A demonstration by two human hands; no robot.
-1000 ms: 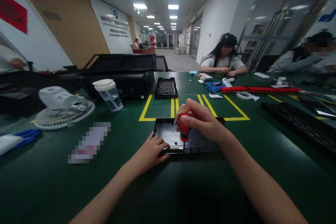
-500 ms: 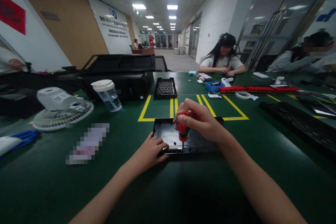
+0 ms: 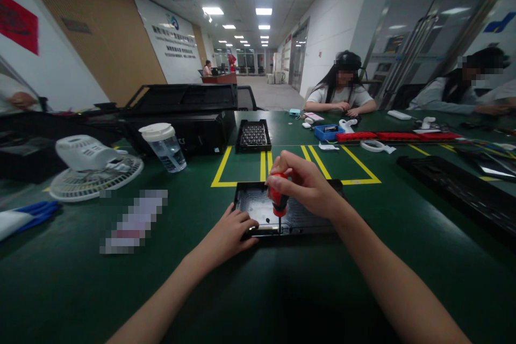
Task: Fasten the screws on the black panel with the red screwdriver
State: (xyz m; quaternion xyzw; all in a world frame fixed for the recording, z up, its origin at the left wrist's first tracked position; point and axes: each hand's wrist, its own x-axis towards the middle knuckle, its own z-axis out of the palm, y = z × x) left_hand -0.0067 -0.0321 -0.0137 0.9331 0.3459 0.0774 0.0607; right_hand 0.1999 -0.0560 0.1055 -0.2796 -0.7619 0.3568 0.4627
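A shallow black tray-like housing lies on the green table in front of me. My right hand grips a red and black screwdriver from above. The screwdriver stands nearly upright, its shaft reaching down to the near edge of the housing; the exact tip contact is too small to make out. At the near left corner, my left hand is closed on the housing, thumb at the front wall and fingers over the rim. A narrow shiny strip runs along the near edge between fingertips and shaft.
Beyond lies a black tray with a grid of cells. Leftward are a lidded cup, a white fan and blue-white gloves. A long black panel lies right. Across the table sits a person near a blue box.
Both hands and the screwdriver hold nearly the same pose, with the whole view shifted very slightly. At far right, another person's arm has lowered from the head toward the table.
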